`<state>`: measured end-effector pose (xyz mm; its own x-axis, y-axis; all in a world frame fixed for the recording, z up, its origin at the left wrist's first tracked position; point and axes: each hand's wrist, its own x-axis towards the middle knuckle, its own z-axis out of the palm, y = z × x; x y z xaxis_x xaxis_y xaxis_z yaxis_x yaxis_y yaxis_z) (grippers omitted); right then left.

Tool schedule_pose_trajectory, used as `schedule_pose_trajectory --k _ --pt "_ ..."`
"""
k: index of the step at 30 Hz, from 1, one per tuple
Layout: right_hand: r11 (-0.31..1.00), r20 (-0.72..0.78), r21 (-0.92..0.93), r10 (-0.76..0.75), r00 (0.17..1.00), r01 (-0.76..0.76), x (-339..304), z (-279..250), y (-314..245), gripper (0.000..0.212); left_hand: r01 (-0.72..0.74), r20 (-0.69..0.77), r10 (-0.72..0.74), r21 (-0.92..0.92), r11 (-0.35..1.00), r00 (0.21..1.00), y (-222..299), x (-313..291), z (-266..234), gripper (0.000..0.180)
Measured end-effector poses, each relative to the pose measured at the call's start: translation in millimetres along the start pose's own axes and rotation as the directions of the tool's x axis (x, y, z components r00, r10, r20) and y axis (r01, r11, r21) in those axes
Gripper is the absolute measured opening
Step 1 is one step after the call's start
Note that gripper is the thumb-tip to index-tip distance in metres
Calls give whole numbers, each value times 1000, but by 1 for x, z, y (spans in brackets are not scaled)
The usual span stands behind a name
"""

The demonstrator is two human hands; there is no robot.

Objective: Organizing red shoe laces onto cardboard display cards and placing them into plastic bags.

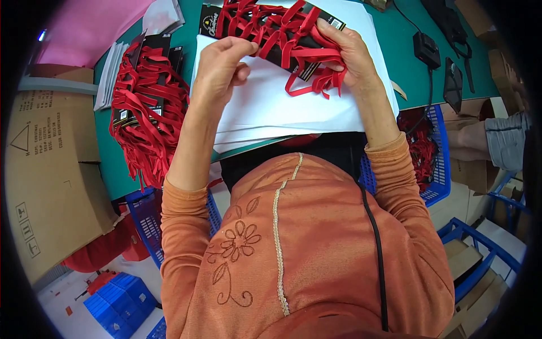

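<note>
Evidently the work is laid out on a smooth green tabletop (398,51), with a flat stack of large white paper sheets (254,107) as its landmark. Left of the stack stand a big brown cardboard box (51,147) and, farther up, a shiny pink sheet (79,28); right of it lie a black rectangular phone (453,85) and a small black boxy device (426,50) with a cable. Lower right of the stack, past the table edge, come a pale floor (463,200), a blue metal frame (483,248) and part of another person (505,141) in grey-blue cloth. Counted, there is one phone, one device, and two blue plastic baskets (445,164), one below the stack on either side. One black card with red ribbon bows (288,34) is held above the stack's upper part; the similar heap of carded red ribbons (149,96) left of the stack overlaps too much to count. Two hands work at the single card: the right hand (350,53) grips its right end, while the left hand (220,65) has thumb and forefinger drawn together at its lower edge, though whether they pinch ribbon I cannot tell.
</note>
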<state>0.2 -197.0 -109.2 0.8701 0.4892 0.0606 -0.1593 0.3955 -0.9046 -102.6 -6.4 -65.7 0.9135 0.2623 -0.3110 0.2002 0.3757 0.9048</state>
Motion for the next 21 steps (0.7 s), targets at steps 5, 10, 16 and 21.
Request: schedule_pose_trajectory --k 5,10,16,21 --pt "999 -39 41 31 999 -29 -3 8 -3 30 -325 6 413 625 709 911 7 -8 -3 12" --pt "998 2 -12 59 998 -59 -4 14 -1 31 -671 621 753 656 -345 219 31 4 4 26" --pt "995 114 -65 80 990 -73 -1 10 3 31 -607 528 567 792 -62 632 35 15 23 8" --pt "991 133 -75 124 983 -115 -2 9 4 31 -534 469 542 845 -44 697 35 22 18 9"
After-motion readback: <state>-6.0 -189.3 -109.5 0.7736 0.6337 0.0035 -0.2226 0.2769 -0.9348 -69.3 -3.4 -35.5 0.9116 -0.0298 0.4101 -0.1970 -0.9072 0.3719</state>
